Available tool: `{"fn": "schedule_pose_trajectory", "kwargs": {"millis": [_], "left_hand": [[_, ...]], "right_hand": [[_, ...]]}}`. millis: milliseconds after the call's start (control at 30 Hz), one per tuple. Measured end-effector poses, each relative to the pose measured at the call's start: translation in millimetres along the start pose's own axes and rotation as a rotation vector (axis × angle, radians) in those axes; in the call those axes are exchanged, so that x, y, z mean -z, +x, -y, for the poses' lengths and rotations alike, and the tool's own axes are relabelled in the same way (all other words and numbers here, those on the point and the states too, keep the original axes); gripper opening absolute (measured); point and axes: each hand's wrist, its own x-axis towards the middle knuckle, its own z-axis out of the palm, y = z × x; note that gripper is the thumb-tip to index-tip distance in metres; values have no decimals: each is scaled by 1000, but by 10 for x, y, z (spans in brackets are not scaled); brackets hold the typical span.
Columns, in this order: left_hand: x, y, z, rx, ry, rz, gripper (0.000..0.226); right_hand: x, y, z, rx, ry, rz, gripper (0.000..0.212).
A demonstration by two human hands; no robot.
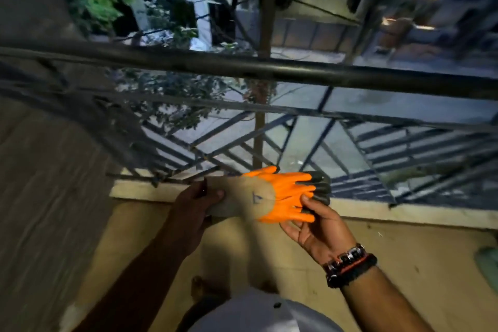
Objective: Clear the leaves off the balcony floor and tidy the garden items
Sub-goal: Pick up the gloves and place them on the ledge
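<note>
Orange-coated work gloves (280, 194), looking like a stacked pair with grey knit cuffs, are being held flat in the air between both hands, just in front of the balcony railing (242, 67) and above the pale ledge (140, 191) at its foot. Judging by the droop and thin fabric, they are light, soft and floppy; the rubbery orange coating probably gives good grip, so pinching at cuff or fingertips is enough, nothing fragile here.

Left hand (196, 199) is coming in from lower left, arm stretched forward, thumb on top and fingers curled under the cuff end, clamped on the gloves. Right hand (315, 226) is reaching in from lower right, palm turned up, wrist carrying dark bead bracelets (347, 264); its thumb and index are pinching the glove fingertips while the other fingers are lying spread and relaxed underneath.

Yellowish balcony floor (377, 264) is showing below the hands, dim and a bit blurred; leaves on it are too hard to make out. A grey rounded thing at bottom centre is unclear. Likely step: getting the gloves ready before the leaf clearing, which seems barely begun.
</note>
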Motion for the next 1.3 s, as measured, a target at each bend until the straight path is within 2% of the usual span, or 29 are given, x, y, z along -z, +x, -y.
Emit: {"fn": "schedule_pose_trajectory", "kwargs": {"millis": [167, 300, 433, 567, 667, 833, 1033, 1167, 1300], "left_hand": [[-822, -64, 214, -22, 82, 56, 32], [-1344, -112, 392, -25, 154, 137, 22], [-1831, -10, 440, -25, 319, 316, 23], [-2379, 153, 494, 22, 476, 538, 15], [-2835, 246, 541, 43, 544, 676, 29], [-3607, 405, 691, 79, 665, 884, 32], [-4386, 423, 965, 118, 758, 1075, 34], [-4849, 317, 1199, 84, 833, 1183, 35], [-5322, 164, 1468, 88, 885, 1226, 35]], "right_hand": [[695, -440, 264, 117, 130, -135, 25], [1091, -731, 389, 222, 265, -215, 18], [1428, -928, 469, 323, 396, -301, 19], [1738, -1079, 559, 427, 531, -390, 20], [1904, -1185, 644, 517, 636, -449, 17], [2190, -1355, 787, 657, 761, -568, 13], [2596, -1520, 854, 759, 911, -635, 20], [2968, -1639, 953, 815, 974, -658, 25], [3355, -1842, 1107, 832, 1003, -693, 22]]}}
